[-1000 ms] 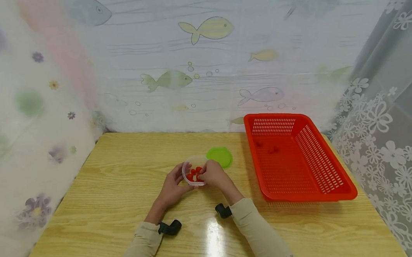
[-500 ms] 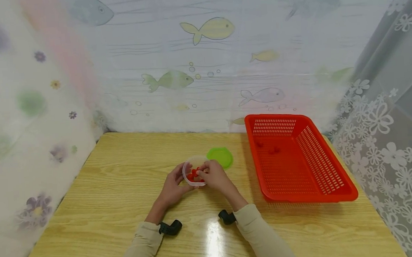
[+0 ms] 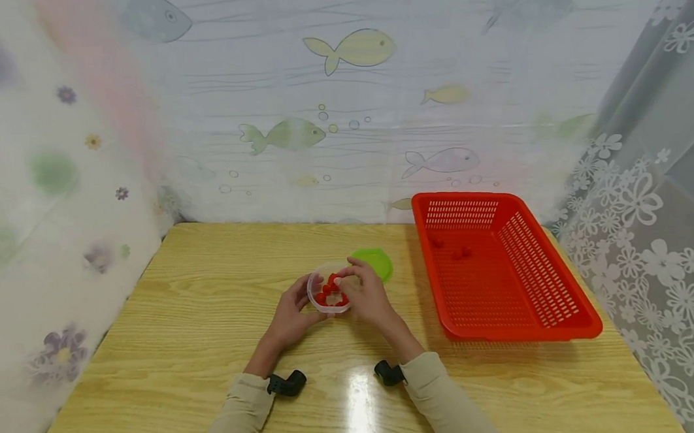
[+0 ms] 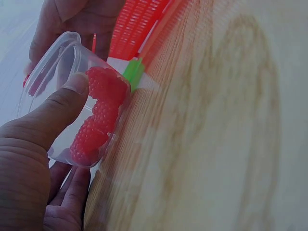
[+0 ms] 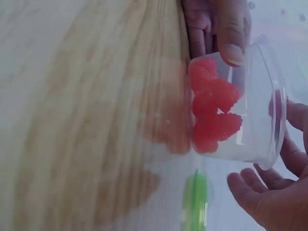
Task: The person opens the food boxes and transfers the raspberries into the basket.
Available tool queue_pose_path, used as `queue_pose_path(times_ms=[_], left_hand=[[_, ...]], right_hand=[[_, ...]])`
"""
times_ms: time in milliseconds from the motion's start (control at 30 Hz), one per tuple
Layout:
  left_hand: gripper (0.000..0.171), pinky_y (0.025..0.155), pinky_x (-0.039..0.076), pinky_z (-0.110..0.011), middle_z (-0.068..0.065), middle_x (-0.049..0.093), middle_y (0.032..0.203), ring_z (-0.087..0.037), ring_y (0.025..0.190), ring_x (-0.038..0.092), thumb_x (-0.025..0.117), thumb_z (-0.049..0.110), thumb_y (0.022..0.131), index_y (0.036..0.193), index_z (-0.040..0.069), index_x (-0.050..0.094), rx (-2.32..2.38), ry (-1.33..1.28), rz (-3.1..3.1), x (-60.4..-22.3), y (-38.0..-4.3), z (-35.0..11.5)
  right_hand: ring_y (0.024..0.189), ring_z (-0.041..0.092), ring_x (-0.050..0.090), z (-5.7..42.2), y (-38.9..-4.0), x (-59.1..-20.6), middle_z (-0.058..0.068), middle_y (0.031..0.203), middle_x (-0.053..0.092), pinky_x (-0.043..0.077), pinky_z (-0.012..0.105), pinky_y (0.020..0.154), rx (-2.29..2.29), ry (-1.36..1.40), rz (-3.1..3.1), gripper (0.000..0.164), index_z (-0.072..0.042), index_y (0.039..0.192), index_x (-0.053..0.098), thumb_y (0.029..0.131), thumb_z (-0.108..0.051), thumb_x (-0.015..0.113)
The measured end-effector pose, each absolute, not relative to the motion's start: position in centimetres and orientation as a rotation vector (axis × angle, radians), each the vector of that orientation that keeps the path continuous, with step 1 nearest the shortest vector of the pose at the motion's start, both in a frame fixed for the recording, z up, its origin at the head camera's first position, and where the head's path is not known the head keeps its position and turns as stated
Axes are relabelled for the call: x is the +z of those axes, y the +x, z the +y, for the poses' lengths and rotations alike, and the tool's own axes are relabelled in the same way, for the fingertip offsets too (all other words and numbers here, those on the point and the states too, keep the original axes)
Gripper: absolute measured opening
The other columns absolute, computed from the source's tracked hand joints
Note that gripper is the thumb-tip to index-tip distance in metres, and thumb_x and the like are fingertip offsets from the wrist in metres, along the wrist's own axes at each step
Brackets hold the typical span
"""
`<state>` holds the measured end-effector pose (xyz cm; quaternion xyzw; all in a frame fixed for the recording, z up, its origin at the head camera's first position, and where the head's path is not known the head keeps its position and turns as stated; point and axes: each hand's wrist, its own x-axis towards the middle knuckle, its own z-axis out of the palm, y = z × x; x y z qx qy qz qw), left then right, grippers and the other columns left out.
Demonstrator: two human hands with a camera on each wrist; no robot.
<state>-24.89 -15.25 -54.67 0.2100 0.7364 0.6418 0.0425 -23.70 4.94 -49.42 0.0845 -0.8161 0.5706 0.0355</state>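
Observation:
A clear plastic container (image 3: 331,310) with several red raspberries (image 4: 91,137) along its bottom stands on the table between the hands. My left hand (image 3: 289,321) grips it from the left, the thumb on the near wall and the other fingers around the far side. At the right part of the rim, my right hand (image 3: 370,299) pinches a raspberry (image 5: 275,105) between thumb and finger, just above the ones inside. In the right wrist view its remaining fingers are spread beside the container. Behind the right hand lies a green lid (image 3: 380,263), partly covered by it.
A large red perforated basket (image 3: 524,333) stands on the right of the wooden table (image 3: 198,296), with a few small red pieces (image 3: 464,253) on its floor. Fish-patterned sheeting (image 3: 280,63) hangs along the table's back edge. Each wrist carries a black camera mount (image 3: 288,384).
My right hand has risen from inside the container to its right rim with a raspberry, its forearm shifting slightly right. The left hand and container have stayed in place.

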Motion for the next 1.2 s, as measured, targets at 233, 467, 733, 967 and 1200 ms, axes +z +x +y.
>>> queue_pose_path(times_ms=[233, 467, 733, 967, 1200], left_hand=[[0.081, 0.113, 0.043, -0.045, -0.025, 0.051, 0.148, -0.041, 0.139, 0.048, 0.083, -0.001, 0.082, 0.152, -0.002, 0.041, 1.968, 0.674, 2.255, -54.8, -24.8, -15.3], [0.081, 0.113, 0.043, -0.041, -0.020, 0.051, 0.150, -0.035, 0.140, 0.048, 0.083, 0.000, 0.083, 0.152, 0.001, 0.041, 1.964, 0.646, 2.233, -54.8, -24.9, -15.4], [0.082, 0.113, 0.042, -0.045, -0.022, 0.049, 0.151, -0.038, 0.141, 0.046, 0.082, -0.001, 0.083, 0.154, 0.001, 0.039, 1.969, 0.650, 2.218, -54.9, -24.8, -15.4], [0.082, 0.113, 0.042, -0.047, -0.023, 0.049, 0.151, -0.038, 0.140, 0.047, 0.083, 0.000, 0.083, 0.153, 0.000, 0.040, 1.970, 0.665, 2.215, -54.8, -24.8, -15.5], [0.081, 0.112, 0.044, -0.040, -0.024, 0.049, 0.150, -0.041, 0.140, 0.046, 0.082, 0.000, 0.083, 0.153, -0.001, 0.039, 1.967, 0.702, 2.244, -55.0, -24.8, -15.4]], right_hand=[[0.148, 0.035, 0.035, 5.7, -23.3, -48.6, 0.019, 0.155, 0.045, 0.031, 0.061, 0.120, 1.731, 0.232, -2.448, 0.019, -0.004, 0.110, 0.072, 0.102, -0.019, 0.065], [0.146, 0.034, 0.038, 6.6, -22.4, -46.6, 0.012, 0.151, 0.051, 0.030, 0.061, 0.120, 1.758, 0.241, -2.371, 0.015, -0.004, 0.106, 0.073, 0.100, -0.016, 0.066], [0.141, 0.036, 0.046, 8.3, -21.7, -43.8, 0.018, 0.144, 0.054, 0.034, 0.055, 0.119, 1.814, 0.291, -2.210, 0.014, 0.005, 0.105, 0.071, 0.099, -0.006, 0.066], [0.139, 0.033, 0.049, 11.1, -20.7, -41.3, 0.015, 0.143, 0.055, 0.036, 0.050, 0.119, 1.743, 0.344, -2.177, 0.017, 0.005, 0.111, 0.071, 0.099, -0.005, 0.066], [0.136, 0.029, 0.052, 15.2, -20.1, -40.5, 0.011, 0.143, 0.055, 0.043, 0.036, 0.114, 1.669, 0.283, -2.197, 0.019, 0.006, 0.113, 0.070, 0.100, -0.007, 0.065]])
